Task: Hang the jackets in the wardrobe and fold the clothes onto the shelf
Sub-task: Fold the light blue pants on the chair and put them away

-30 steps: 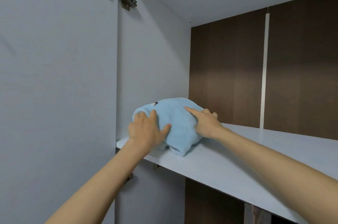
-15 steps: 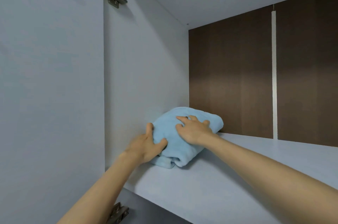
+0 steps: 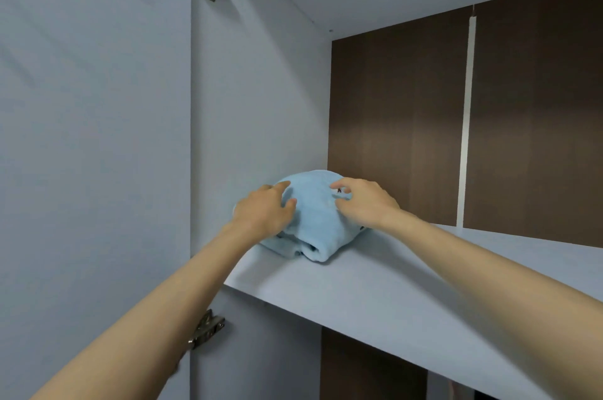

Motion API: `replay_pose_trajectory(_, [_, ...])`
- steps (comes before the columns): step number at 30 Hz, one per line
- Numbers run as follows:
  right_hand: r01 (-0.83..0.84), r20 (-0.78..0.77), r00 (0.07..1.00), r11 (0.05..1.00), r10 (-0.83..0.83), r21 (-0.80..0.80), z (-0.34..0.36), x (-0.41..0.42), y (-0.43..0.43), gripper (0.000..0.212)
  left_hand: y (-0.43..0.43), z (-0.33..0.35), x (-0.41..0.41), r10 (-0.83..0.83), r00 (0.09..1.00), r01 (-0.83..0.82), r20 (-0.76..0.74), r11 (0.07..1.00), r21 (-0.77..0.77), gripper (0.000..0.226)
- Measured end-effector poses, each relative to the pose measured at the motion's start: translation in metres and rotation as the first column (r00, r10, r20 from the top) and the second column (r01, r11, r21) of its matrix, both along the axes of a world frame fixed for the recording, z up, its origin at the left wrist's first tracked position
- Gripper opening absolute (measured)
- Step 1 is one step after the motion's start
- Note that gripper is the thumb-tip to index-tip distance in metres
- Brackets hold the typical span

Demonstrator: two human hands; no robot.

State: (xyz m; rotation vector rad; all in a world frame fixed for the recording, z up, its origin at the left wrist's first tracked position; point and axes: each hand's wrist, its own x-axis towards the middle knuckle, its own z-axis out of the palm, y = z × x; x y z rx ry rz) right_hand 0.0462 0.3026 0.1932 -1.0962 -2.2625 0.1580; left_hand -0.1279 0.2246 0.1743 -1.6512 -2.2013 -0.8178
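The chief risk, as I judge it, is that the folded light-blue fleece garment [image 3: 313,220] slumps open once the hands leave it: it is a plump, rounded bundle, not a flat stack, and soft pile tends to spring back. A careless withdrawal could also drag it toward the front lip of the pale grey wardrobe shelf [image 3: 408,295], or catch a loose layer and undo the fold. It sits at the shelf's left end, close to the grey side wall [image 3: 254,105] and near the dark brown back panel [image 3: 391,122] (well back from the front edge). The left hand [image 3: 261,213] lies spread over its left flank, thumb on top, pressing, not pinching. The right hand [image 3: 365,200] rests on the upper right with bent fingers; whether they nip the cloth I cannot tell. The near side shows rolled layers, and a small dark mark sits by the right fingertips.
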Motion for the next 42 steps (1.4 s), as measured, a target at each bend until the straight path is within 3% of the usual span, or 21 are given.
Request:
replay_pose_trajectory(8, [-0.048,-0.096,0.994,0.999,0.047,-0.004,-0.010,0.046,-0.045,0.035,-0.054,-0.001,0.056,-0.083,0.996,0.085,-0.017,0.990,0.116,0.050])
replay_pose_trajectory(21, [0.060,-0.348,0.936,0.998,-0.054,0.004,-0.035,0.090,-0.145,0.025,-0.126,-0.006,0.074,-0.406,0.901,0.340,0.154,0.880,0.331,0.042])
replay_pose_trajectory(30, [0.346,-0.476,0.814,0.936,-0.332,-0.060,-0.091,0.108,-0.279,0.021,-0.185,-0.047,0.086,-0.759,0.622,0.672,0.193,0.644,0.365,0.037])
replay_pose_trajectory(42, [0.647,-0.465,0.594,0.733,-0.656,-0.208,-0.150,0.154,-0.509,0.017,-0.335,-0.100,0.170,-0.937,0.212,0.937,0.277,0.275,0.213,0.039])
